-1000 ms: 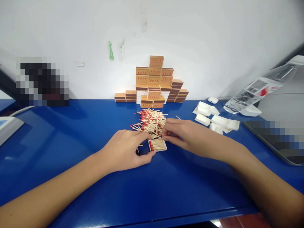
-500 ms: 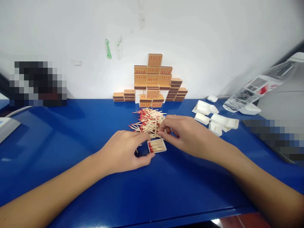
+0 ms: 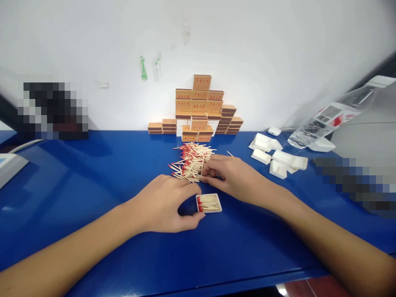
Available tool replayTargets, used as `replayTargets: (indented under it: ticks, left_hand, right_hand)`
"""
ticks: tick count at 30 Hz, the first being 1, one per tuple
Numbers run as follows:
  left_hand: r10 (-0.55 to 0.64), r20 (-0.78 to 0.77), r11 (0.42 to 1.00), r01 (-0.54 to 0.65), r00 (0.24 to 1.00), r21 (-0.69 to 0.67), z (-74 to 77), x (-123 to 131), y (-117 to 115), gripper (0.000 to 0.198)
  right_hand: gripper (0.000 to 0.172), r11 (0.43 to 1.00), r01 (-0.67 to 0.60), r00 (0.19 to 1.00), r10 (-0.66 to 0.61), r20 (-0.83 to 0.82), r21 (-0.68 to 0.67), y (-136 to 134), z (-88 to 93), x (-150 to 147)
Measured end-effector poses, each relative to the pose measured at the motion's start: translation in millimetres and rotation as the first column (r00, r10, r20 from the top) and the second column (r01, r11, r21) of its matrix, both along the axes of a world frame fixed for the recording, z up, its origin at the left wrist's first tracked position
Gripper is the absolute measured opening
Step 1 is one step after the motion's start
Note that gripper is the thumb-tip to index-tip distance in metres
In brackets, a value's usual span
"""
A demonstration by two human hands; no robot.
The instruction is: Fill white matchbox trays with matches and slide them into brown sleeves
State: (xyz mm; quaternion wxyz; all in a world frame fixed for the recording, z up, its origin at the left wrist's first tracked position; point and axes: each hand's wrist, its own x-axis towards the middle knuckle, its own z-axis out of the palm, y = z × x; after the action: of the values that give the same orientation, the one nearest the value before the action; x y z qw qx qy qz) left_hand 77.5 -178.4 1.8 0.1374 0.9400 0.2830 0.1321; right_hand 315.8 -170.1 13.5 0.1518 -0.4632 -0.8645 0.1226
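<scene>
A white matchbox tray (image 3: 218, 203) lies on the blue table, partly filled with red-tipped matches (image 3: 206, 203) whose heads point left. My left hand (image 3: 168, 202) has its thumb and a finger closed on the tray's left end, one at each long side. Behind the tray lies a loose heap of matches (image 3: 190, 159). My right hand (image 3: 227, 171) is at the heap's right front edge, fingertips pinched together among the sticks. Whether a match is between those fingertips is too small to make out.
Orange matchboxes (image 3: 199, 106) stand stacked against the wall behind the heap. White empty trays (image 3: 261, 156) lie to the right, near a tilted clear plastic bottle (image 3: 321, 119). A single match (image 3: 229, 153) lies right of the heap. A white device (image 3: 12, 167) sits at the left edge.
The tray, gripped by my left hand, has shifted slightly toward me and right. My right hand has moved a little left and down at the match heap.
</scene>
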Motion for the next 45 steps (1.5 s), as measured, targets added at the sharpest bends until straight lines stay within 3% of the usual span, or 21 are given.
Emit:
replayTargets:
  ticks: [7, 15, 24, 30, 33, 38, 45]
  left_hand:
    - [0.002, 0.006, 0.999, -0.003, 1.000, 0.038, 1.7, 0.1, 1.4, 0.025]
    - [0.107, 0.033, 0.990, -0.110, 0.994, 0.087, -0.9, 0.8, 6.2, 0.027]
    - [0.235, 0.029, 0.963, -0.237, 0.972, 0.125, -0.2, 1.4, 9.1, 0.032]
    - [0.242, 0.024, 0.964, -0.243, 0.970, 0.106, 1.2, 2.5, 7.7, 0.033]
    - [0.228, 0.031, 0.968, -0.230, 0.973, 0.096, 0.6, 2.8, 7.9, 0.032]
    - [0.196, 0.045, 0.976, -0.199, 0.980, 0.093, -2.0, 1.4, 8.5, 0.029]
    - [0.177, 0.046, 0.978, -0.181, 0.983, 0.106, 0.3, 1.7, 6.6, 0.030]
  right_hand:
    - [0.009, 0.998, -0.054, 0.997, 0.052, 0.060, 0.030, 1.1, -5.5, 0.4]
    - [0.021, 1.000, -0.016, 0.991, 0.015, 0.134, 0.007, 3.0, 12.4, 20.0]
    - [0.017, 0.996, 0.025, 0.987, -0.038, 0.155, 0.084, 0.6, 26.7, 36.7]
    - [0.018, 0.998, -0.063, 0.991, 0.065, 0.117, -0.021, -8.8, 27.8, 27.8]
    - [0.015, 0.996, -0.080, 0.981, 0.088, 0.175, -0.049, -14.6, 25.4, 15.7]
    - [0.017, 0.993, -0.122, 0.955, 0.116, 0.273, 0.004, -18.2, 22.0, 1.5]
    - [0.018, 0.989, -0.122, 0.954, 0.093, 0.285, 0.085, -18.0, 23.3, 7.4]
